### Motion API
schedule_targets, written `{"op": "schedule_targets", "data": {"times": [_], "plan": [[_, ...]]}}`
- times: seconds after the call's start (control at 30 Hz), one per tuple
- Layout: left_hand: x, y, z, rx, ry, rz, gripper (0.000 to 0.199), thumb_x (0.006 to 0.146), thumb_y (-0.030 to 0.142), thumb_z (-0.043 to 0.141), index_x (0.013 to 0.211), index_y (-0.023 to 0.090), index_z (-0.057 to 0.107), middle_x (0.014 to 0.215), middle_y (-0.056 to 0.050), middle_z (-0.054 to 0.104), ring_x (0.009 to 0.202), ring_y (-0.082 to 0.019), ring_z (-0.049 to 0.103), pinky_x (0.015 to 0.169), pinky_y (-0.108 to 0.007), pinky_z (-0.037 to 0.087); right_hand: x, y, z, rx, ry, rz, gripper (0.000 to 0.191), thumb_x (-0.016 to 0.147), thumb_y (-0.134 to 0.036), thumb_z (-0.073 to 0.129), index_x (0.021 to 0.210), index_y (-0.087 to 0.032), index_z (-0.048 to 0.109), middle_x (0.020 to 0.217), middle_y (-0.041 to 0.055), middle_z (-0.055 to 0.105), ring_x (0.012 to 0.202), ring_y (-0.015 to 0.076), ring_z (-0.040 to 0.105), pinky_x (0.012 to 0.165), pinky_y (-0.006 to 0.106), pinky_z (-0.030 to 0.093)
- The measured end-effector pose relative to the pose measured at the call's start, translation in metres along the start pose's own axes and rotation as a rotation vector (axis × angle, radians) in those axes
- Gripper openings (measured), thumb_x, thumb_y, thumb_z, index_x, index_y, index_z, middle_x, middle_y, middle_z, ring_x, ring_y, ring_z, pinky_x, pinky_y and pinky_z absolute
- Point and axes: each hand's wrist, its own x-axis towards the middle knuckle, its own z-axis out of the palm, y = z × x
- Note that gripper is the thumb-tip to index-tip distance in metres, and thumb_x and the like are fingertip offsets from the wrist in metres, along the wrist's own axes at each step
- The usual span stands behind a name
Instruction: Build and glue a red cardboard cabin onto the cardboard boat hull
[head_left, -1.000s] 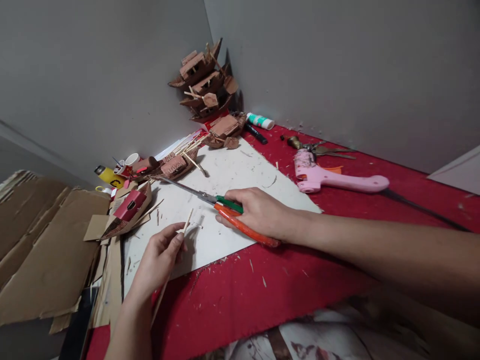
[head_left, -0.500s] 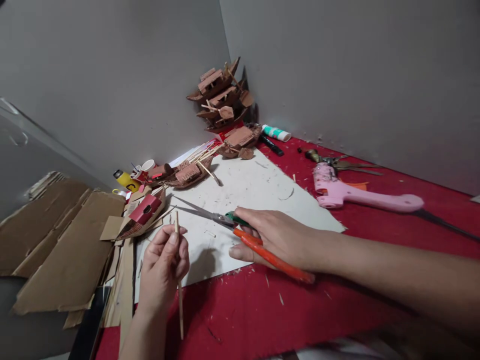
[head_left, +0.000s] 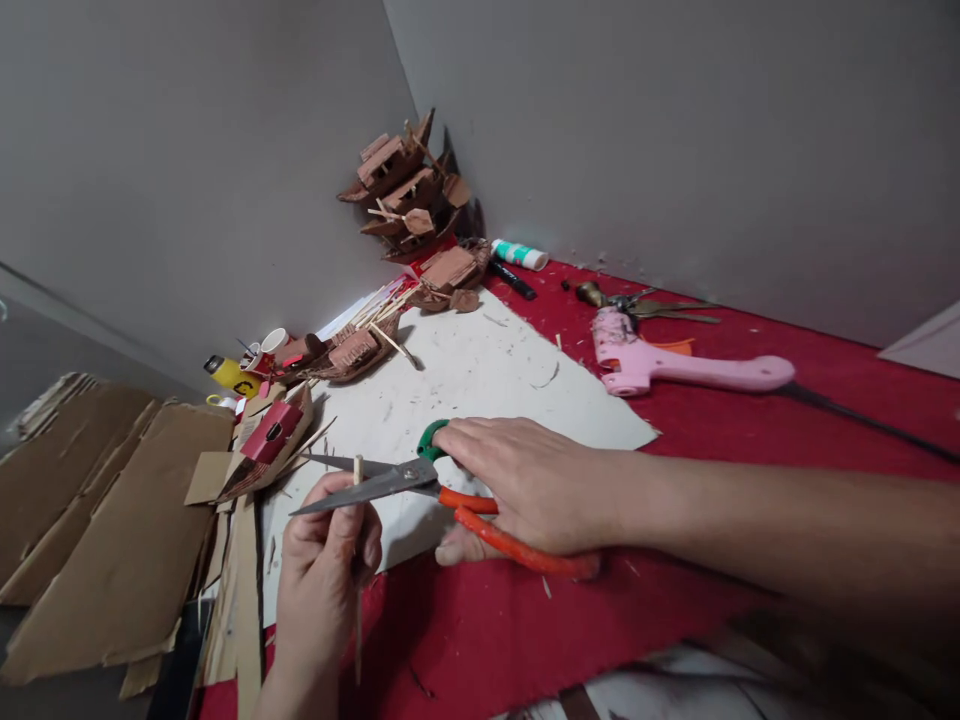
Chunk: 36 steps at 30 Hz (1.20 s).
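My left hand (head_left: pixel 326 550) pinches a thin wooden stick (head_left: pixel 358 620) that stands nearly upright, its tip poking just above the fingers. My right hand (head_left: pixel 525 485) is on the scissors (head_left: pixel 409 476), which have one green and one orange handle. The blades are parted, and the stick's top lies between them, above my left fingertips. Beneath both hands are a white sheet (head_left: pixel 517 380) and a red cloth (head_left: pixel 525 630).
Brown model boats (head_left: pixel 405 190) are stacked in the corner. A boat with a red cabin (head_left: pixel 274 432) sits beside cardboard sheets (head_left: pixel 120 530) at left. A pink glue gun (head_left: pixel 705 368) lies at right, near a black marker (head_left: pixel 514 280).
The scissors have moved left and down, bringing their blades around the top of the stick. The view has shifted, so the background sits further left.
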Motion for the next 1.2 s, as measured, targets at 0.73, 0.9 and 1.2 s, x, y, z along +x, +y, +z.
{"op": "schedule_targets", "data": {"times": [0.73,0.9,1.2], "plan": [[-0.009,-0.001,0.008,0.112,0.057,0.166,0.011,0.085,0.028,0.067,0.09,0.019,0.07,0.055,0.007,0.034,0.047,-0.005,0.034,0.044,-0.015,0.032,-0.005,-0.004,-0.008,0.077,-0.047,-0.063,0.051,0.084,-0.064,0.051,0.098,-0.015,0.054,0.094,0.0107,0.06,0.084,0.0268,0.058,0.075,0.04,0.046],[-0.01,-0.002,0.007,0.134,0.053,0.127,0.012,0.085,0.03,0.067,0.086,0.018,0.069,0.055,0.007,0.034,0.047,-0.004,0.031,0.043,-0.014,0.029,-0.005,-0.007,-0.001,0.045,0.016,-0.002,0.03,0.081,-0.043,0.056,0.094,-0.016,0.053,0.092,0.0108,0.063,0.082,0.028,0.062,0.071,0.039,0.047],[-0.009,-0.005,0.008,0.166,0.11,0.081,0.024,0.082,0.038,0.07,0.072,0.017,0.061,0.057,0.006,0.031,0.049,-0.005,0.027,0.043,-0.015,0.026,-0.007,-0.011,-0.006,-0.01,-0.009,0.037,0.031,0.08,-0.044,0.055,0.092,-0.016,0.056,0.087,0.0124,0.067,0.075,0.0298,0.065,0.063,0.037,0.046]]}}
